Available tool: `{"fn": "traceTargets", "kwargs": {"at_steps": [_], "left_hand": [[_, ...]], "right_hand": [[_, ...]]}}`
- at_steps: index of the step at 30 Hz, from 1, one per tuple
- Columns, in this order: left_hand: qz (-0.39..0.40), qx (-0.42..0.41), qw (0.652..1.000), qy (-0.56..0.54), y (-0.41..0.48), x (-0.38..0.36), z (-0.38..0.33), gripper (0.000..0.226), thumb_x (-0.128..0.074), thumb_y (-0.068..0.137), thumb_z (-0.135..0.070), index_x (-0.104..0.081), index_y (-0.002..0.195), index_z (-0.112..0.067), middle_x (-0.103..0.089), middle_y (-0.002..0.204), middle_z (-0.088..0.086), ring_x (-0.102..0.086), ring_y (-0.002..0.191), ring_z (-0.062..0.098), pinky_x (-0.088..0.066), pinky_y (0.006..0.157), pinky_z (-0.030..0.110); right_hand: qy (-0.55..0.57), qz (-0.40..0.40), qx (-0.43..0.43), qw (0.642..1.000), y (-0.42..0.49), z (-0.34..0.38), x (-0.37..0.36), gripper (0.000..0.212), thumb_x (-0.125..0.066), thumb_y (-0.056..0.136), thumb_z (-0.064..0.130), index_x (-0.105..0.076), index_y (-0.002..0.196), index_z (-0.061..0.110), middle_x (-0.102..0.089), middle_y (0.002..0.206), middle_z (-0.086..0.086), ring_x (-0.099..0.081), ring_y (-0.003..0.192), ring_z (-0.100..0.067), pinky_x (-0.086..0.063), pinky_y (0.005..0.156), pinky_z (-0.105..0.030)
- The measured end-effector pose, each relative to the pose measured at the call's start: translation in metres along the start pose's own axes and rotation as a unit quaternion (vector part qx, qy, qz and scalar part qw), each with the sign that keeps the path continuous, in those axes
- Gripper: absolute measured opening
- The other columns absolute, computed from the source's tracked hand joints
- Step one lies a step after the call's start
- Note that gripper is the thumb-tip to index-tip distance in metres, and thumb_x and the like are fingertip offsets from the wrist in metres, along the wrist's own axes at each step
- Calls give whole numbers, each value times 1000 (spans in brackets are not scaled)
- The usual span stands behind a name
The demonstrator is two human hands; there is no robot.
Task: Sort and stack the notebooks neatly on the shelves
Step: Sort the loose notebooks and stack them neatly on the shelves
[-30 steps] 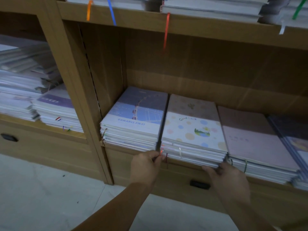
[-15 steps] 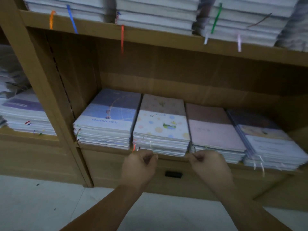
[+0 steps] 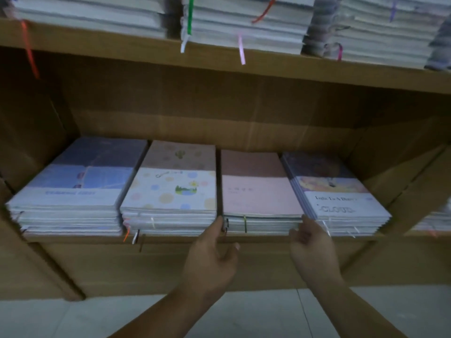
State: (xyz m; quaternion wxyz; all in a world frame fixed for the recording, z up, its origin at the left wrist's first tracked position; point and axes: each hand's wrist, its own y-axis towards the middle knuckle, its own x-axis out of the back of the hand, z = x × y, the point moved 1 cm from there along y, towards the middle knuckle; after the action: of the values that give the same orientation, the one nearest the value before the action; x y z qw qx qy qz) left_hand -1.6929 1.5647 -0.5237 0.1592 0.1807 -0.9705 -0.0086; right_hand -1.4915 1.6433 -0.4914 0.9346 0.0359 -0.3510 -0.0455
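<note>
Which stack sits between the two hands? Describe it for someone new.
Find the wooden bookcase's lower shelf. Third from the left along it lies the pink stack of notebooks. Its neighbours' covers carry pictures; this one is plain pink.

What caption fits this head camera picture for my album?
Left hand and right hand reach the front corners of the pink notebook stack on the shelf.

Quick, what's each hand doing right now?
Left hand: open, fingers touching the pink-covered notebook stack at its left front corner.
Right hand: open, fingers touching its right front corner.
</note>
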Motion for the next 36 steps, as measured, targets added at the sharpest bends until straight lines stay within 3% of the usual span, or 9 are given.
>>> {"fn": "traceTargets", "kwargs": {"at_steps": [3,10,16,19,23,27,31,33,36], "left_hand": [[40,12,999,-6,4,-11,2,86,-66,86,-44,-23,160,-37,-36,153,-30,-33,143,-5,-35,119,31],[58,39,997,-40,12,-24,6,99,-71,88,-44,-3,160,-44,-21,158,-32,-23,148,-4,-32,122,37],[78,82,991,-76,16,-23,15,94,-72,89,-29,-12,159,-47,-29,155,-33,-27,146,-2,-31,119,32],[85,93,988,-89,14,-20,18,94,-70,89,-20,-14,159,-46,-29,155,-33,-30,143,-5,-34,110,21],[88,105,983,-119,13,-18,18,94,-71,83,-21,-20,159,-42,-30,155,-31,-27,144,-8,-27,116,21],[77,113,982,-128,10,-17,17,92,-72,85,-19,-22,159,-41,-32,155,-30,-28,144,-7,-28,118,25],[88,98,987,-92,10,-15,17,93,-71,86,-25,-17,159,-43,-30,157,-29,-27,145,-6,-30,122,32],[81,92,989,-89,11,-16,13,97,-70,80,-36,-15,160,-41,-29,158,-28,-26,146,-7,-30,122,32],[71,79,991,-80,10,-20,9,101,-70,80,-43,-9,161,-41,-26,157,-31,-24,146,-6,-33,122,37]], "right_hand": [[37,-31,-14,999,2,-5,-1,8,-62,91,15,-58,96,20,-66,83,4,-64,79,-12,-46,69,-31],[127,18,-78,989,2,-6,-14,34,-65,83,16,-59,113,31,-71,102,13,-66,97,-11,-53,88,-37],[195,-2,-95,976,9,1,-15,39,-53,84,-11,-60,107,19,-67,86,5,-62,79,-15,-45,64,-19],[228,6,-103,968,8,4,-12,37,-48,87,-17,-58,102,16,-62,81,3,-56,74,-12,-42,63,-18],[243,18,-104,964,7,1,-10,33,-46,89,-17,-53,88,15,-49,73,3,-43,64,-8,-37,60,-15],[184,41,-77,979,3,-4,-6,33,-58,92,-1,-52,110,26,-58,90,8,-55,73,-4,-48,64,-22],[192,40,-94,976,8,-2,-2,30,-52,88,-10,-55,85,20,-53,65,14,-45,63,-13,-41,59,-24],[173,18,-96,980,11,-1,1,19,-51,87,-4,-61,87,12,-55,64,3,-48,65,-19,-39,60,-32],[112,-19,-58,992,12,0,4,19,-53,88,2,-62,103,9,-63,80,-9,-60,77,-29,-52,68,-40]]}}
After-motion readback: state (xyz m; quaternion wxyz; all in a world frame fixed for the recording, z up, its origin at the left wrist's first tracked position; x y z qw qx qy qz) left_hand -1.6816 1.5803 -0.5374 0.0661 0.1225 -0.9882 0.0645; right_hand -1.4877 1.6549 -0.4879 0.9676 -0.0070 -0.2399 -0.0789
